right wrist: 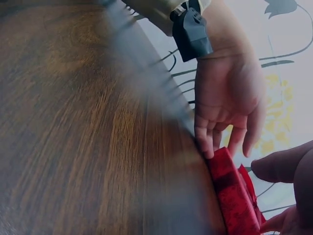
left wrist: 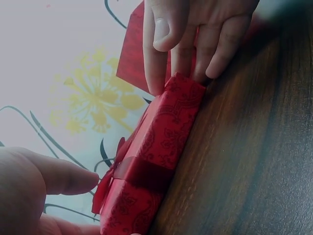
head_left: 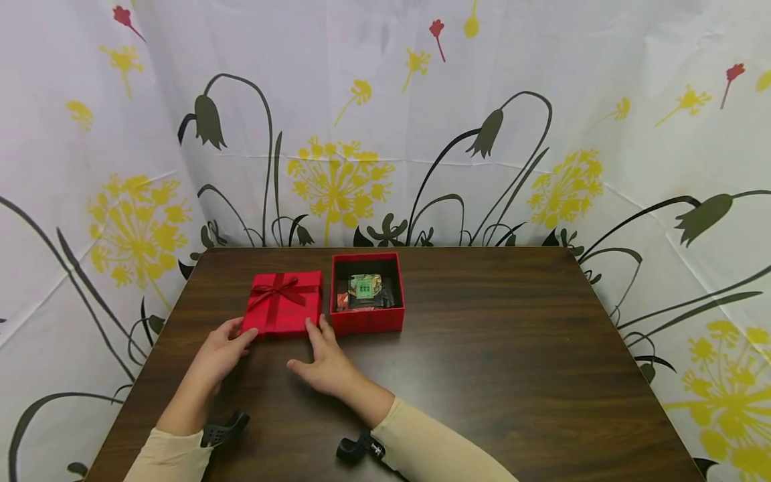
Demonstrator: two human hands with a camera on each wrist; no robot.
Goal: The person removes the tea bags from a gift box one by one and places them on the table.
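Note:
A red patterned box lid (head_left: 295,325) with a ribbon bow (head_left: 282,290) lies flat at the left of the table. At its left front corner, my left hand (head_left: 221,351) touches the edge with extended fingers, also seen in the right wrist view. My right hand (head_left: 328,361) has its fingertips at the lid's right front corner, thumb spread away from it. In the left wrist view, straight right fingers (left wrist: 183,56) rest against the lid's end (left wrist: 168,115). Right beside the lid stands the uncovered red box (head_left: 367,324), holding packets, one with a green label (head_left: 365,286).
The dark wooden table (head_left: 512,348) extends to the right of the box. Behind it hangs a white flower-print curtain (head_left: 373,60). Black wrist devices (head_left: 225,428) are worn on both forearms.

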